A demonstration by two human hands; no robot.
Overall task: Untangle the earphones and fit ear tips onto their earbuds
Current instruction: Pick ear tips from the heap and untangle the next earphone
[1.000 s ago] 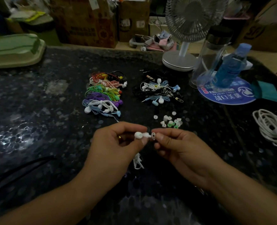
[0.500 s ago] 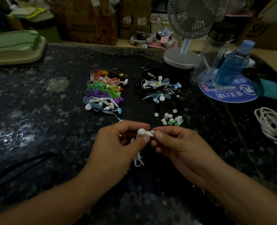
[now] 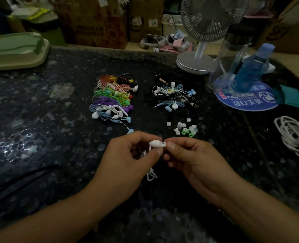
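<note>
My left hand pinches a white earbud between thumb and forefinger; its white cord hangs below in a small bundle. My right hand pinches a small white ear tip against the earbud's nozzle. Several loose white and green ear tips lie on the dark table just beyond my hands. A pile of coloured bundled earphones lies at centre left, and a pile of white, blue and black earphones lies at centre right.
A desk fan stands at the back, beside a clear tumbler and a blue bottle on a round blue mat. A coiled white cable lies at the right edge, a green tray at far left.
The gap between the ear tip and the earbud has closed; my right fingers now press the tip against the nozzle. Both hands have stayed in about the same place.
</note>
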